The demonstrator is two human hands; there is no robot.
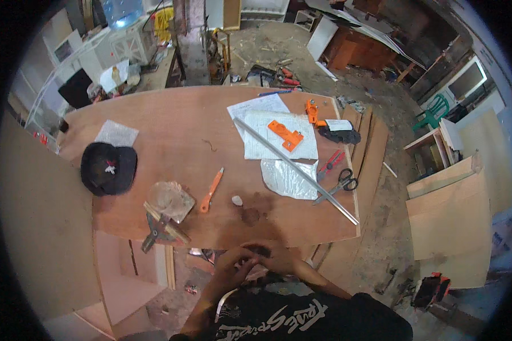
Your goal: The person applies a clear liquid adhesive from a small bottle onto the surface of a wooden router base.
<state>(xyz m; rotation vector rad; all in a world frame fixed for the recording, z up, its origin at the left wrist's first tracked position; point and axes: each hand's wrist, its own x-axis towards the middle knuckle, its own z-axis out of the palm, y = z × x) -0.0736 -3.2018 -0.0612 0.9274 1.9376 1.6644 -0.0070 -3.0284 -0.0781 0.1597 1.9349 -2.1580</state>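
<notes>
- Left grip (236, 266) and right grip (280, 260), bare hands: together at the near edge of the brown wooden worktop (170, 131), fingers curled. Can't tell if clamped on anything; dark patch between them unclear.
- Small white lump (237, 200): nearest loose item, on worktop just beyond hands.
- Orange slim-handled cutter (212, 191): left of lump.
- Clear plastic container (170, 199): further left.
- Long silver metal strip (296, 169): right, diagonal over papers.
- Black-handled scissors (347, 182): near right edge.
</notes>
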